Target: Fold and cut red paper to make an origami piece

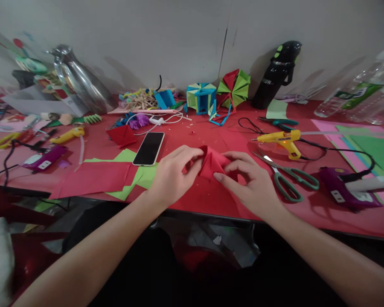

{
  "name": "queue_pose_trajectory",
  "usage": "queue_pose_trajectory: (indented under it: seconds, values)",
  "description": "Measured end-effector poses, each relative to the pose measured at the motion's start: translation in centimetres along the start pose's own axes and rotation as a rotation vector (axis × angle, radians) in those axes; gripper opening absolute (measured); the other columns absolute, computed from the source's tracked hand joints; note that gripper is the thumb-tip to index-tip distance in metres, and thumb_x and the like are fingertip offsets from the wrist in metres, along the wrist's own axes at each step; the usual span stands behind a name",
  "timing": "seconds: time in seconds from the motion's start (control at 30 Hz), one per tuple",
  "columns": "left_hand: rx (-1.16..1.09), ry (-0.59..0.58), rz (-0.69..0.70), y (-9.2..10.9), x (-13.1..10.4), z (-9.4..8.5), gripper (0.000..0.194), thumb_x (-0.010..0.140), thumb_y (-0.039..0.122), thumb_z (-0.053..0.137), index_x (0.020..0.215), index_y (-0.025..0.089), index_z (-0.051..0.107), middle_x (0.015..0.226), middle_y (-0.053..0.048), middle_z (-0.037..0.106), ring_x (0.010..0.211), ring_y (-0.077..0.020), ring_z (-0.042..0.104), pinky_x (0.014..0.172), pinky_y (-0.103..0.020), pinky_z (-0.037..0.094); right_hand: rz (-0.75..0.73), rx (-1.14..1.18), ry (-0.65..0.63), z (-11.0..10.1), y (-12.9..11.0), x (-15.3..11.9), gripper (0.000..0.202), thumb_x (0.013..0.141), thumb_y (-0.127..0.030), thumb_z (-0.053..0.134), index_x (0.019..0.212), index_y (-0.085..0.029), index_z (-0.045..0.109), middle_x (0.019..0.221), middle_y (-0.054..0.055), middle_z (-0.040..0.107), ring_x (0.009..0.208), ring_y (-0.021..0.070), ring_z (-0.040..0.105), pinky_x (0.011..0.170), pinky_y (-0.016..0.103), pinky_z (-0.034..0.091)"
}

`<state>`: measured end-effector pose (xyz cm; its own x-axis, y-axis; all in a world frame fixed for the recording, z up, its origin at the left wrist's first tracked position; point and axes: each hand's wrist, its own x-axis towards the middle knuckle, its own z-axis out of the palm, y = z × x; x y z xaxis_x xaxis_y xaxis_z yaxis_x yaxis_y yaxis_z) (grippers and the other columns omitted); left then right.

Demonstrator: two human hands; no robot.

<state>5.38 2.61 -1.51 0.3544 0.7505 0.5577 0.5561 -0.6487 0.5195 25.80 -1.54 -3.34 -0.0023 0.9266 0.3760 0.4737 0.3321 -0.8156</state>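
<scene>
A folded piece of red paper (211, 163) is held between my two hands, just over the front part of the red table. My left hand (176, 172) pinches its left side with thumb and fingers. On the other side, my right hand (251, 177) grips the paper with its thumb at the lower front and the fingers behind. Folds and a raised point show in the paper; its underside is hidden. Left of my left hand lie a phone (149, 148) and flat red paper sheets (99, 177) over green paper (126, 191). Green-handled scissors (289, 181) rest right of my right hand.
A yellow glue gun (280, 140) and purple power socket (347, 187) with cables lie right. Another glue gun (67, 135) sits left. Along the wall stand a steel jug (83, 81), folded paper models (201, 99), a black bottle (275, 76) and clear plastic bottles (355, 94).
</scene>
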Motion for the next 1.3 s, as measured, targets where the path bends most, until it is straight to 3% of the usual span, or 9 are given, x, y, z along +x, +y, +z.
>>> queue_pose_trajectory:
  seconds: [0.13,0.23,0.33,0.5,0.63,0.9,1.07,1.3]
  values:
    - [-0.550,-0.213,-0.264,-0.1,0.2,0.3,0.025,0.089,0.014,0.052,0.111,0.015,0.065,0.104,-0.008,0.071,0.094,-0.0186,0.067,0.083,-0.030,0.051,-0.083,-0.071,0.017,0.1,0.0,0.1,0.012,0.082,-0.031,0.074,0.077,-0.023,0.067,0.117,0.008,0.064,0.110,0.0232,0.062,0.096,0.040,0.048]
    - [-0.868,-0.328,-0.393,0.0,0.5,0.4,0.027,0.085,0.014,0.057,0.111,0.015,0.065,0.103,-0.008,0.072,0.094,-0.0199,0.067,0.084,-0.031,0.052,-0.119,-0.101,0.019,0.3,0.1,0.1,0.011,0.082,-0.029,0.074,0.078,-0.022,0.068,0.118,0.009,0.064,0.110,0.0233,0.063,0.096,0.040,0.048]
    - [-0.821,-0.303,-0.449,0.1,0.6,0.3,0.019,0.087,0.029,0.064,0.100,0.015,0.067,0.098,-0.007,0.070,0.088,-0.0184,0.066,0.077,-0.028,0.052,-0.135,-0.125,0.001,0.4,0.4,0.1,0.011,0.081,-0.030,0.075,0.078,-0.022,0.068,0.119,0.009,0.063,0.111,0.0248,0.062,0.098,0.043,0.048]
    - [-0.773,-0.329,-0.491,-0.1,0.3,0.4,0.029,0.092,0.044,0.060,0.089,0.016,0.065,0.079,-0.002,0.060,0.072,-0.0127,0.060,0.070,-0.026,0.054,-0.160,-0.175,-0.014,0.3,0.4,0.0,0.014,0.085,-0.033,0.071,0.077,-0.022,0.067,0.122,0.010,0.062,0.116,0.0268,0.059,0.102,0.047,0.044]
    - [-0.847,-0.389,-0.549,0.1,0.2,0.7,0.028,0.092,0.043,0.059,0.082,0.017,0.059,0.075,0.001,0.055,0.073,-0.0115,0.059,0.072,-0.026,0.057,-0.174,-0.189,0.014,0.3,0.3,0.1,0.016,0.087,-0.034,0.069,0.077,-0.022,0.065,0.122,0.011,0.063,0.117,0.0271,0.059,0.102,0.048,0.043]
    - [-1.053,-0.415,-0.706,0.3,0.1,1.2,0.017,0.088,0.033,0.066,0.093,0.017,0.062,0.083,-0.001,0.064,0.077,-0.0122,0.066,0.075,-0.026,0.057,-0.170,-0.189,0.009,0.1,0.3,0.1,0.016,0.090,-0.030,0.065,0.077,-0.022,0.061,0.122,0.009,0.063,0.115,0.0249,0.059,0.103,0.046,0.043]
    - [-1.100,-0.290,-0.782,0.2,0.0,1.7,0.024,0.085,0.039,0.070,0.087,0.017,0.063,0.075,0.001,0.061,0.068,-0.0123,0.067,0.067,-0.025,0.057,-0.181,-0.205,-0.003,0.0,0.5,0.2,0.018,0.090,-0.032,0.064,0.077,-0.022,0.060,0.121,0.010,0.063,0.115,0.0259,0.059,0.101,0.046,0.043]
    - [-1.115,-0.242,-0.853,0.2,0.5,1.6,0.021,0.087,0.034,0.066,0.085,0.014,0.064,0.079,-0.006,0.071,0.069,-0.0161,0.070,0.067,-0.028,0.057,-0.273,-0.252,-0.024,-0.5,0.9,0.5,0.014,0.090,-0.033,0.066,0.083,-0.022,0.061,0.126,0.010,0.062,0.121,0.0269,0.056,0.104,0.048,0.042]
